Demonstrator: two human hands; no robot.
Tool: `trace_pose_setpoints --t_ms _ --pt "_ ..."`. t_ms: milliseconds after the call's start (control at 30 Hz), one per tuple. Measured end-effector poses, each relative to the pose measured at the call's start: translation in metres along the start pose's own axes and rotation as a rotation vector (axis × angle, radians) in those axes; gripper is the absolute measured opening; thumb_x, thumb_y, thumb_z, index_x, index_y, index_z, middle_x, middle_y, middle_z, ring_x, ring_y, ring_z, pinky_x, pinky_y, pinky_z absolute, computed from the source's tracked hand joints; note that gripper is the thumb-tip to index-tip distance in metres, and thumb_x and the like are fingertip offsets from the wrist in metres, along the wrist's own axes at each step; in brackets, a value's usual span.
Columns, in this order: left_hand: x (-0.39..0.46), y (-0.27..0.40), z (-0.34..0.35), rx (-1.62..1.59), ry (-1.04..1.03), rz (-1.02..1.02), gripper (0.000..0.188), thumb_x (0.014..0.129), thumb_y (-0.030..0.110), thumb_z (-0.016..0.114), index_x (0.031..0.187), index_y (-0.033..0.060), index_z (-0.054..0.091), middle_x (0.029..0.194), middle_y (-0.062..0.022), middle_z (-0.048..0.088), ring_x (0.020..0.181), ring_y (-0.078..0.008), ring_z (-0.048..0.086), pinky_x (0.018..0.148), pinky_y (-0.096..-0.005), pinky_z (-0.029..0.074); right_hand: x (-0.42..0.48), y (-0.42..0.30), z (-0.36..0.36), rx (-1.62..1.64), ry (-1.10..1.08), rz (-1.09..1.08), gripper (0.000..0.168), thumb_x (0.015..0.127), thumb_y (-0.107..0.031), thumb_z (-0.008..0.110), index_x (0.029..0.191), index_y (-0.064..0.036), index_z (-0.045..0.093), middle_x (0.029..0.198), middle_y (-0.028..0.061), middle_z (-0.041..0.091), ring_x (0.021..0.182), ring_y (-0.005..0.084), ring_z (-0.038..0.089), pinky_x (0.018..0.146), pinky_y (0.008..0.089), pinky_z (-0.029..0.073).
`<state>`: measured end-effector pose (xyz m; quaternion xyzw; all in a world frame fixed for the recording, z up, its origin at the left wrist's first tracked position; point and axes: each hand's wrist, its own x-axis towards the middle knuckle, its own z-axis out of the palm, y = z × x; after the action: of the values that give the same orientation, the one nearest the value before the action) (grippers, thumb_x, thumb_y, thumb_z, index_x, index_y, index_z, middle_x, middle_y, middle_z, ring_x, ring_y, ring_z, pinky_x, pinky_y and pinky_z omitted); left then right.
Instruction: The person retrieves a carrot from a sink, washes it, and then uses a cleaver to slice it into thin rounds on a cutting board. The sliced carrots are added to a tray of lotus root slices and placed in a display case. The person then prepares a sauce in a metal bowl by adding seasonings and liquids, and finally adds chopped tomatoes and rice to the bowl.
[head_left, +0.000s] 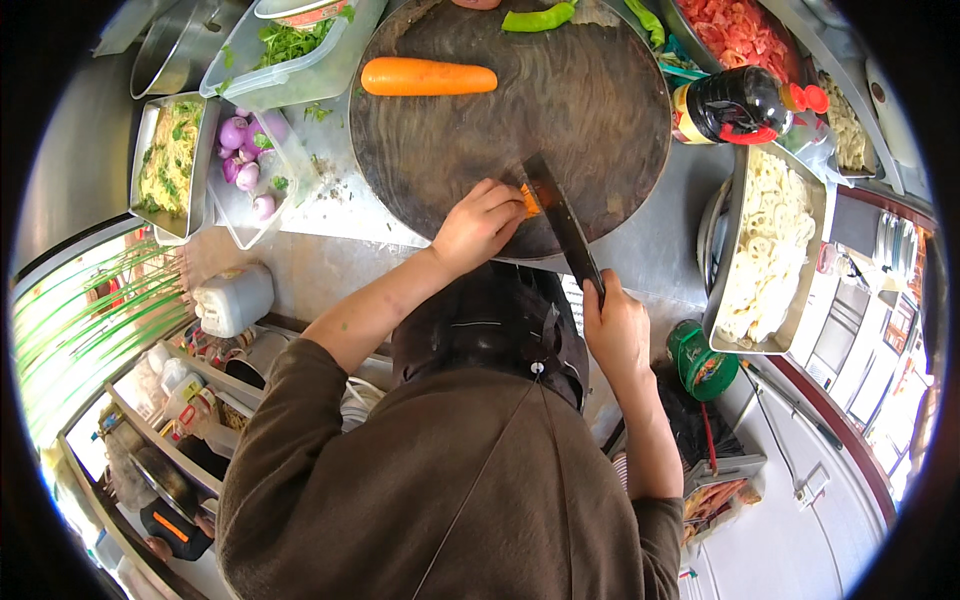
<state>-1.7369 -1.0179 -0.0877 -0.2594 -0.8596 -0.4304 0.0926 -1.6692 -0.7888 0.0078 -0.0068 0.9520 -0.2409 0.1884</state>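
My right hand (617, 322) grips the handle of a dark-bladed cleaver (559, 210), whose blade reaches up over the near part of a round wooden chopping block (465, 142). Bent fingers of my left hand (484, 225) rest against a small orange piece, apparently carrot (530, 201), just left of the blade. Most of that piece is hidden by the fingers and the blade. A whole peeled carrot (429, 77) lies across the upper left of the block. Near the block's far edge lies a green pepper (538, 17).
Left of the block stand a plastic tub with herbs (292, 45), purple shallots (238, 142) and a metal tray of yellow shreds (171, 157). To the right are a dark sauce bottle (731, 105), a tray of sliced lotus root (769, 247) and chopped red tomato (739, 34).
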Motion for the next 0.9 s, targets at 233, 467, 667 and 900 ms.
trace_pose_setpoints --t_ms 233,467,667,900 --pt "0.005 -0.004 -0.002 0.001 -0.009 0.011 0.018 0.071 -0.005 0.072 0.086 0.0021 0.065 0.096 -0.0096 0.062 0.088 -0.0296 0.059 0.077 -0.0368 0.05 0.007 -0.008 0.0 -0.043 -0.036 -0.003 0.022 0.097 -0.025 0.052 0.099 -0.003 0.055 0.064 0.0201 0.063 0.062 0.0418 0.064 0.057 0.0494 0.051" --pt "0.007 -0.003 -0.004 -0.006 -0.083 -0.017 0.019 0.071 -0.003 0.073 0.087 0.0022 0.065 0.096 -0.0098 0.061 0.09 -0.0307 0.058 0.078 -0.0375 0.049 0.002 -0.016 -0.009 -0.071 -0.066 0.009 0.022 0.097 -0.026 0.052 0.097 -0.003 0.055 0.066 0.0206 0.064 0.063 0.0419 0.064 0.058 0.0501 0.051" --pt "0.01 0.002 -0.009 -0.045 -0.017 0.014 0.02 0.072 -0.001 0.075 0.089 0.0025 0.065 0.097 -0.0096 0.061 0.091 -0.0303 0.058 0.079 -0.0377 0.049 0.009 0.002 -0.003 -0.036 -0.055 -0.012 0.023 0.097 -0.027 0.052 0.095 -0.004 0.054 0.067 0.0194 0.065 0.062 0.0405 0.065 0.058 0.0494 0.051" --pt "0.002 -0.003 -0.008 -0.033 -0.051 0.033 0.02 0.07 -0.004 0.075 0.087 0.0024 0.066 0.096 -0.0092 0.062 0.089 -0.0296 0.06 0.079 -0.0379 0.049 0.01 -0.016 -0.003 -0.099 -0.026 -0.043 0.021 0.096 -0.026 0.054 0.094 -0.005 0.055 0.064 0.0176 0.064 0.061 0.0392 0.065 0.056 0.0475 0.051"
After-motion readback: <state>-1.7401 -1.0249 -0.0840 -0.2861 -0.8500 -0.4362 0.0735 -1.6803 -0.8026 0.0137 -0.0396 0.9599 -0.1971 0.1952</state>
